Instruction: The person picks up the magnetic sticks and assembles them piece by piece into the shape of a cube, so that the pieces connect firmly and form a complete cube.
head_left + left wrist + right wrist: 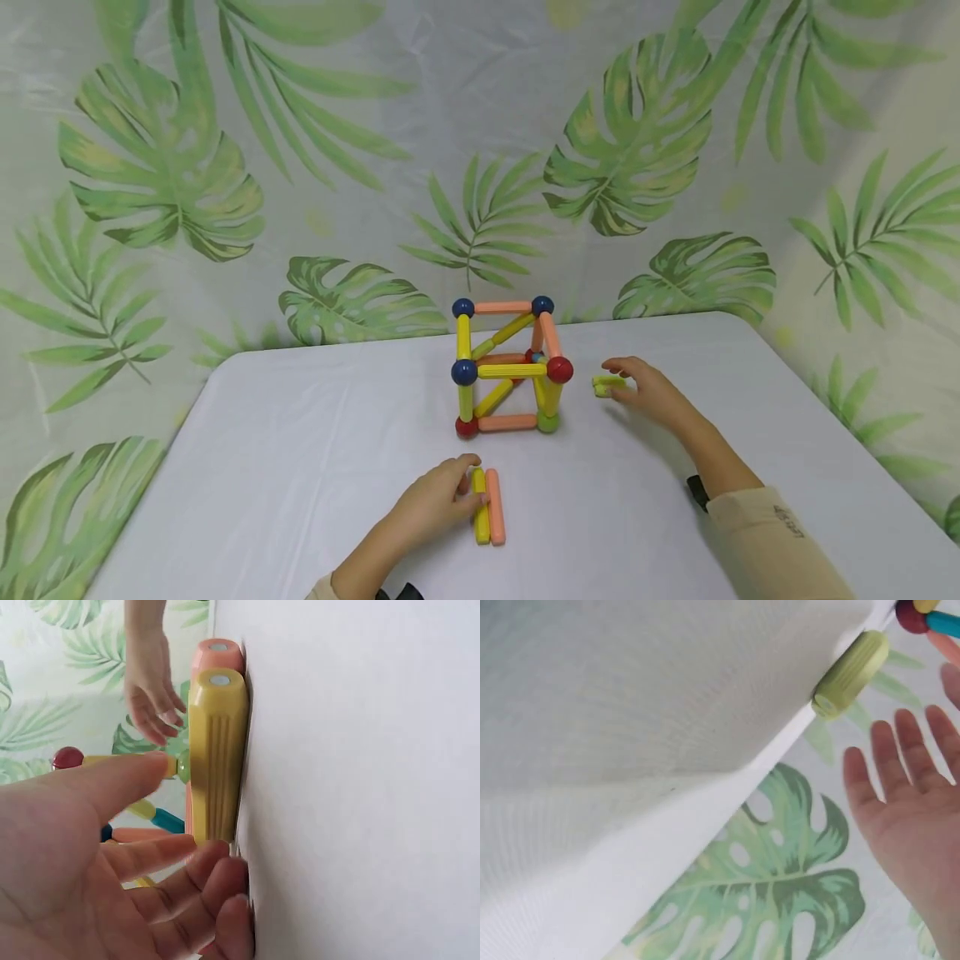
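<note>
- Left hand [438, 500] lies low on the tabletop [300, 467], fingers loosely bent against the yellow stick [480, 504]; fingertips [217, 862] touch its side. Contact only, no closed grip visible, and the thumb hangs above the stick in the left wrist view.
- Orange stick [495, 517] lies touching the yellow stick on the side away from the left hand. The two run parallel and flush, probably clinging by the magnet discs seen on their ends in the left wrist view.
- Right hand [648, 392] is further out and to the right, palm down, fingers spread and fairly straight. It holds nothing.
- Green short stick [609, 385] lies flat on the tabletop just at the right hand's fingertips. In the head view they look to be touching it; the right wrist view shows a gap between fingers [900, 750] and stick, so contact is unclear.
- Cube frame [510, 367] stands beyond the left hand and just left of the right hand, apart from both. It is made of yellow and orange sticks joined at blue, red and green balls, with diagonal sticks across some faces, likely bracing so it stands upright unaided.
- Loose sticks lie flat near each hand, within easy reach of the frame.
- Leaf-print curtain [225, 167] hangs behind the tabletop, past both hands.
</note>
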Demonstrator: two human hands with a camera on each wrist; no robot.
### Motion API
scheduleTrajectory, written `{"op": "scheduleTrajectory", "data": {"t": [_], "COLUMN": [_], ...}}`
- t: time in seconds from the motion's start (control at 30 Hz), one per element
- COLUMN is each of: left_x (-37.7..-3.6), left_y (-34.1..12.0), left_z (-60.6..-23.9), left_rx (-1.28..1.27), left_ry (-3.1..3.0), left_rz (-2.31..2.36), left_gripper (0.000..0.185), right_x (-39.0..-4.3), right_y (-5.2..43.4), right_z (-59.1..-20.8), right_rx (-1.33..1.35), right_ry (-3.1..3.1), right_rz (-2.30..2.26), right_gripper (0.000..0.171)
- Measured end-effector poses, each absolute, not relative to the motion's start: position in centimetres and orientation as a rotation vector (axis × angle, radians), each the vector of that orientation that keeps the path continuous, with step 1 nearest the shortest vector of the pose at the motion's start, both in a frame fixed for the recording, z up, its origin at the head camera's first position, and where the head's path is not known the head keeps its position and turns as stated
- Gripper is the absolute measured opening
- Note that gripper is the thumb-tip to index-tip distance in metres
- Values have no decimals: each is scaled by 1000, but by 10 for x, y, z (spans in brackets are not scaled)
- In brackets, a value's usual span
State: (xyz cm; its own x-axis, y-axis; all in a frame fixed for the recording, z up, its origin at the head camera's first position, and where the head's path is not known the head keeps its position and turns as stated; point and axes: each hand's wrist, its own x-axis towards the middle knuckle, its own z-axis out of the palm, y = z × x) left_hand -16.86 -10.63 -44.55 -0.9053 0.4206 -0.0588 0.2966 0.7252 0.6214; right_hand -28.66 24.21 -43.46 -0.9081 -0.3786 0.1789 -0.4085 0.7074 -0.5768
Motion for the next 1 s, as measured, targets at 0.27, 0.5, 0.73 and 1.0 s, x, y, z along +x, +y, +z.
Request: {"op": "scheduleTrajectory", "data": {"t": [0.27,0.5,0.73,1.0], "left_x": [-162,-155,-159,-170], "left_y": [-103,-102,-106,-118], "left_z": [-444,-439,-437,-429], "left_rx": [487,482,477,549], "left_ry": [2664,2632,2605,2671], "left_rz": [867,913,956,1082], "left_gripper": [56,46,52,46], "right_x": [-290,-289,-274,-240], "right_y": [240,241,239,225], "right_z": [-446,-449,-431,-417], "right_rx": [661,508,415,524], "right_ry": [-2975,-3113,-2998,-2776], "right_rz": [799,696,894,1114], "right_gripper": [36,35,32,27]}}
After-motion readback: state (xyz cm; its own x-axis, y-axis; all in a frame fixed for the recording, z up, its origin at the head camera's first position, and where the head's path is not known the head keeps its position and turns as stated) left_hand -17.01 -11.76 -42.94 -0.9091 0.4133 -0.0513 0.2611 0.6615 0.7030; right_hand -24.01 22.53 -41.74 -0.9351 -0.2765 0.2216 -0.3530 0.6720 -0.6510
